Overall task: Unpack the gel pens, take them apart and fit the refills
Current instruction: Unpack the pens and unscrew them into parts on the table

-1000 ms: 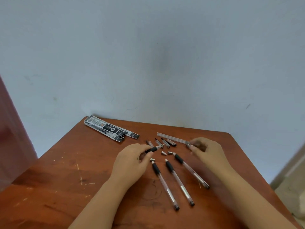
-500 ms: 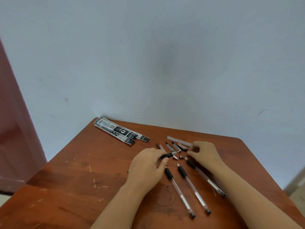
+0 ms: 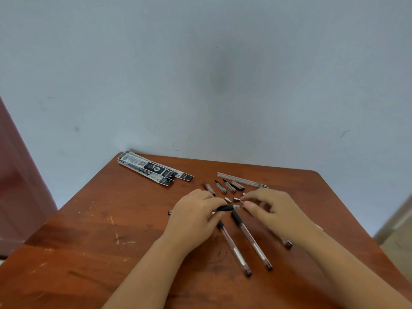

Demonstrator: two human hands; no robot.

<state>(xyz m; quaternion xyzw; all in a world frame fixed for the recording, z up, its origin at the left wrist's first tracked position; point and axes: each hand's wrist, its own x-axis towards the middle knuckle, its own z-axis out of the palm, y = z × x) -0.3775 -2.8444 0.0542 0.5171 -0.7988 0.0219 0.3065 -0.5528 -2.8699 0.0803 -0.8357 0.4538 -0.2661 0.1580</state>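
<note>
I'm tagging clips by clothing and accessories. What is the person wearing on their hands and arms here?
Nothing that shows. The left hand and right hand are bare, with no gloves, and no rings, watch or bracelet can be made out. Both forearms are uncovered down to the frame's bottom edge; no sleeve comes into view.

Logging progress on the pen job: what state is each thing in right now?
Left hand: gripping a pen by its black grip.
Right hand: pinching at that pen's tip.
Held pen: off the table, level.
Two pen barrels: lying uncapped.
Caps: off, lying loose.
Refills: lying unfitted.
Packaging: lying flat.
</note>
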